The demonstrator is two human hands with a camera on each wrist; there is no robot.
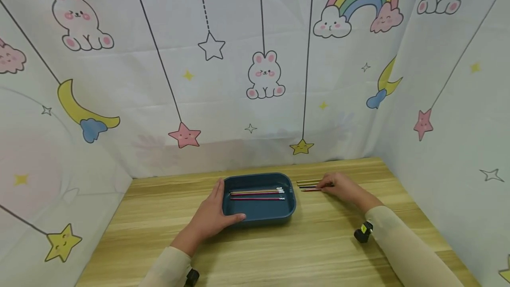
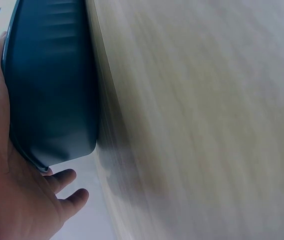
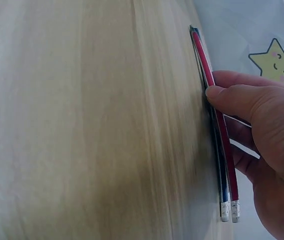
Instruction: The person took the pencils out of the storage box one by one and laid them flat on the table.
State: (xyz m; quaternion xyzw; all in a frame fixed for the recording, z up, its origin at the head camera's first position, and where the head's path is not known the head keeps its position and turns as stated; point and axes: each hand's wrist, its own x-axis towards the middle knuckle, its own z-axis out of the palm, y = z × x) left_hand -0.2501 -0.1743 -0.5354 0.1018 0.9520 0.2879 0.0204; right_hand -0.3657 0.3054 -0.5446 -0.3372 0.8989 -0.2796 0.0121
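Note:
A dark blue rectangular tray (image 1: 259,212) stands on the table with several pencils (image 1: 256,198) lying inside it, their white eraser ends to the right. My left hand (image 1: 213,214) rests against the tray's left end, thumb along the front rim and fingers extended along the side. To the right of the tray, my right hand (image 1: 338,187) pinches a red pencil (image 3: 217,110) between thumb and fingers. In the right wrist view a dark blue pencil (image 3: 223,182) lies right beside the red one. More pencils (image 1: 307,181) lie just behind, partly covered by the right hand.
The wood-grain table (image 1: 318,251) ends at the back against a white cloth (image 1: 223,101) printed with rabbits, stars and a rainbow. Cloth also hangs along both sides. A small black device (image 1: 362,232) is at the right wrist.

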